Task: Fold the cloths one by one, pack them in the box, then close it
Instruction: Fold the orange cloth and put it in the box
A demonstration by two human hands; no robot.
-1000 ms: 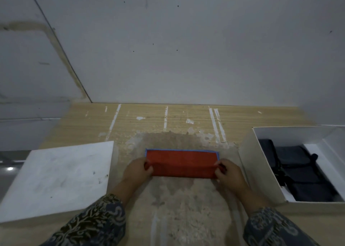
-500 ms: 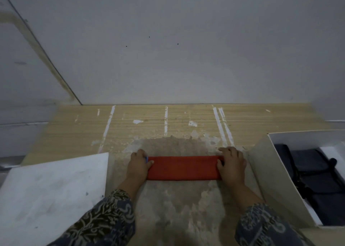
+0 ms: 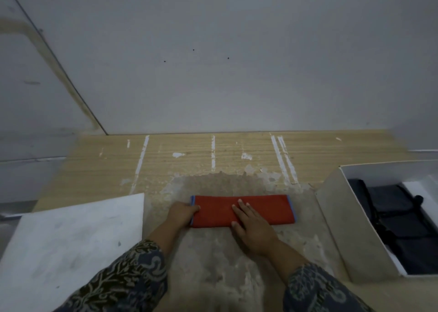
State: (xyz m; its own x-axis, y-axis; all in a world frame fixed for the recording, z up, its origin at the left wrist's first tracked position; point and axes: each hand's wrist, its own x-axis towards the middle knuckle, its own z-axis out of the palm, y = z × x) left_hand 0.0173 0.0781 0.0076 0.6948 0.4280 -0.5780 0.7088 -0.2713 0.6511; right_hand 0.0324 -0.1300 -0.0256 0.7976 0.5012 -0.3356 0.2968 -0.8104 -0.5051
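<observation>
the cloth [image 3: 260, 208] is lying as a narrow strip on the bench [image 3: 189, 155], its long axis running 9 to 3 o'clock, with the box [image 3: 343, 217] sitting near its 3 o'clock end. the left hand [image 3: 181, 214] is gripping the 9 o'clock end, while the right hand [image 3: 254, 228] is pressing flat on the middle, fingers [image 3: 244, 208] straight and grasping nothing. the next fold is probably carrying the 9 o'clock end toward 3, so the left hand is sitting nearer.
</observation>
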